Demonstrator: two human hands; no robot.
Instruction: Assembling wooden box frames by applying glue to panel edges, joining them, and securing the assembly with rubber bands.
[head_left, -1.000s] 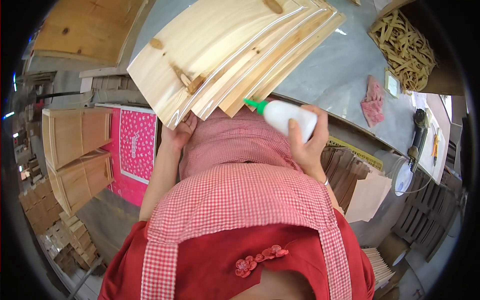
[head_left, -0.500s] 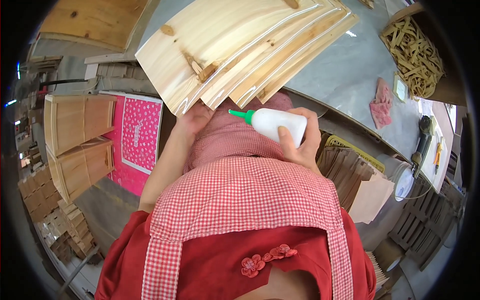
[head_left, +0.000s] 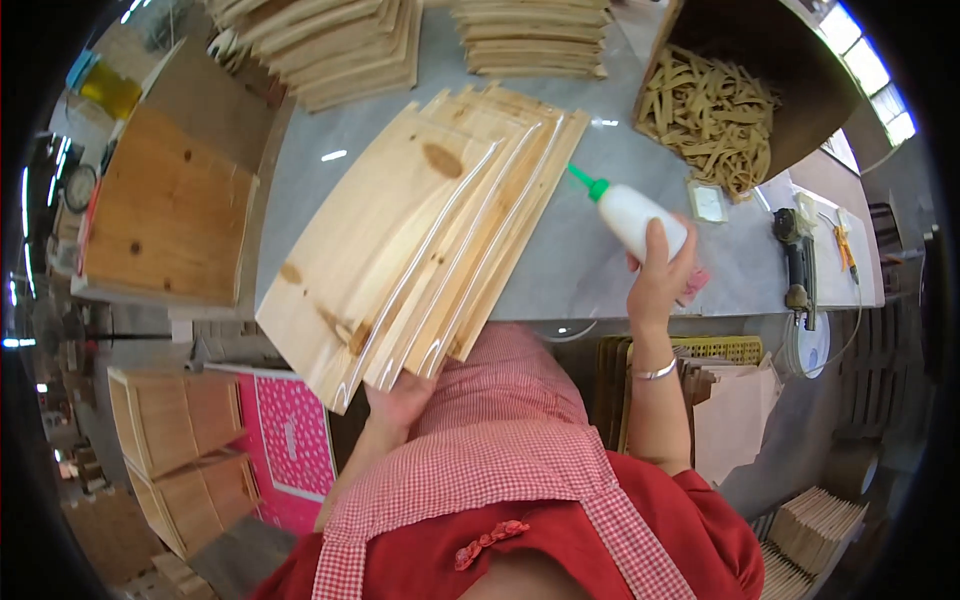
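Glue bottle [head_left: 637, 215] now lifted away from lap, out over worktop [head_left: 590, 270] near front edge, green nozzle pointing at fanned wooden boards [head_left: 420, 240]. Right hand [head_left: 660, 275] grip closed round bottle. Left hand [head_left: 400, 400] grips boards' near end, overhanging front edge. Box of wood strips [head_left: 715, 110] at far right corner.

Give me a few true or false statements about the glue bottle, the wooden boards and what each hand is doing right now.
1. The right hand holds a white glue bottle with a green nozzle. True.
2. The left hand rests on the cardboard box of wooden strips. False: it supports the near end of the fanned wooden boards.
3. The nozzle touches the boards. False: it points toward them with a gap between.
4. A cardboard box of pale wooden strips stands at the table's far right. True.
5. Glossy lines run along the board edges. True.
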